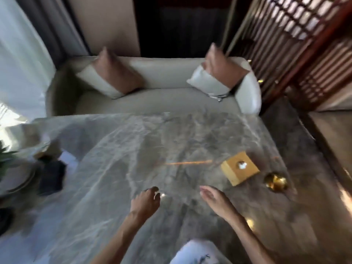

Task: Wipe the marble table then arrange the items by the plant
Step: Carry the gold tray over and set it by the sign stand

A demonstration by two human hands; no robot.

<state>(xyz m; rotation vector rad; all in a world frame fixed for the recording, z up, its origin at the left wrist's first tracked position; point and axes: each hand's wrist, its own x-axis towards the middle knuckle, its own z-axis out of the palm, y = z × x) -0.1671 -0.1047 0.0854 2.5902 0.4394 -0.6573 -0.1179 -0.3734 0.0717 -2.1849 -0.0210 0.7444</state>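
Both grips are empty right now: your left hand [147, 201] hovers over the near middle of the tabletop [118, 149] with fingers curled loosely but closed on nothing, and your right hand [215, 199] is just beside it, fingers spread and reaching forward. No cloth shows in either hand, so I can't tell whether the wiping is done; the marble looks bare and glossy across its centre, which suggests you're moving into the arranging step.

From the head view, the gold box [240, 168] sits on the right side of the tabletop, tilted at an angle, with a small pale knob or ornament on its top. Just beside it, nearer the right edge, is the small brass dish [275, 181], apart from the box and not touching. Both are well apart from the plant [5, 159], whose green leaves poke in at the far left edge. Near the plant lies a dark object [51, 177], too blurred to name.

Your right hand is nearest the box, so the next move probably calls for reaching on to it, taking it by its sides, and carrying it across the marble to the left. The whole frame is motion-blurred, so fine detail is uncertain.
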